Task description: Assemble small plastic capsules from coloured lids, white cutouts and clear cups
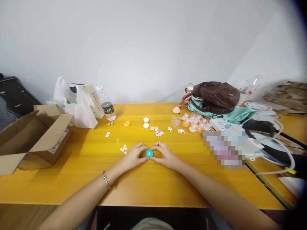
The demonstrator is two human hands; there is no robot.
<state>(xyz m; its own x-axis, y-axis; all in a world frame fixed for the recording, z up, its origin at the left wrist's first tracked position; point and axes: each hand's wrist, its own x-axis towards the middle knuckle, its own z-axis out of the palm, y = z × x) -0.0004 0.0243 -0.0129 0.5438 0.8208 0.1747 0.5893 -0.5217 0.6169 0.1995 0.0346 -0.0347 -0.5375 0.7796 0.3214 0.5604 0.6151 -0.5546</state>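
Note:
Between my two hands is a small round teal disc (149,153) with a whitish piece at its centre. My left hand (134,156) pinches its left edge with thumb and fingers. From the other side, my right hand (166,156) grips the right edge the same way. Small white round pieces (123,149) lie on the table left of my left hand. Beyond my hands are white spotted cut-out pieces (158,131), two white round parts (146,125) and a yellow disc (127,123).
An open cardboard box (45,140), a white plastic bag (79,108) and a water bottle (107,105) stand at left. To the right are clear and orange round cases (195,123), a brown bag (216,95), a drink bottle (185,99) and a white cable (289,153).

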